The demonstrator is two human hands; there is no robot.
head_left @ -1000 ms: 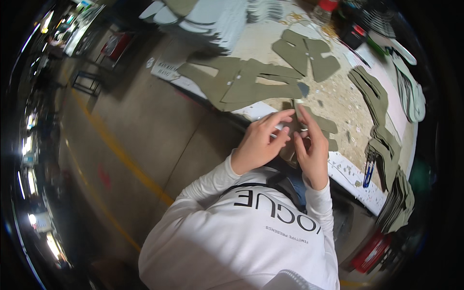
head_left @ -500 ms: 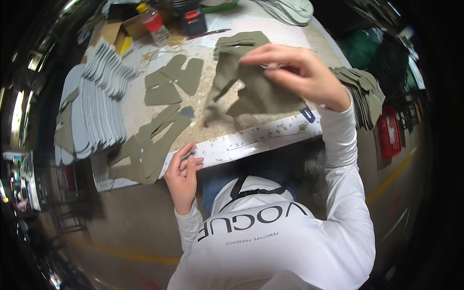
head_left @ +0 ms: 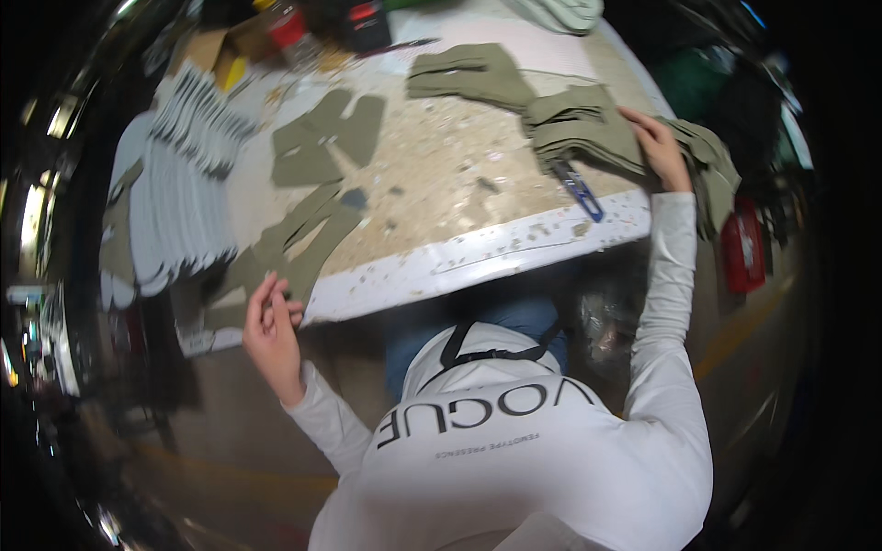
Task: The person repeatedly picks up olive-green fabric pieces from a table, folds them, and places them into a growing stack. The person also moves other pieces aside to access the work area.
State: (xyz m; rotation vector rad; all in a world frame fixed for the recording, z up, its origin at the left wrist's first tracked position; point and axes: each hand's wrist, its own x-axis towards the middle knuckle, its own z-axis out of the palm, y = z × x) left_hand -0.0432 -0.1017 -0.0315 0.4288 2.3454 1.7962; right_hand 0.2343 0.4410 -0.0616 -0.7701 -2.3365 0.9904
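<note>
My right hand (head_left: 663,158) rests against the right edge of a stack of olive fabric pieces (head_left: 583,129), fingers stretched out over its side. A blue tool (head_left: 582,195), apparently thread snips, lies at the near side of that stack, its far end close to the fabric. My left hand (head_left: 274,332) hovers by the table's front edge, fingers loosely bent and apart, holding nothing I can see. Close to it lies a slitted olive piece (head_left: 317,241). Beyond that is another olive piece (head_left: 329,138). A further olive pile (head_left: 469,73) adjoins the stack at the back.
Grey layered pieces (head_left: 179,211) stand in stacks at the left. A bottle with a red label (head_left: 287,29), a cardboard box (head_left: 204,57) and a pen (head_left: 413,43) are at the back. More olive pieces (head_left: 709,170) hang over the right edge, above a red crate (head_left: 742,253).
My right hand has moved right and let the olive piece down onto the stack, uncovering the tabletop and the blue tool. My left hand has shifted left along the front edge.
</note>
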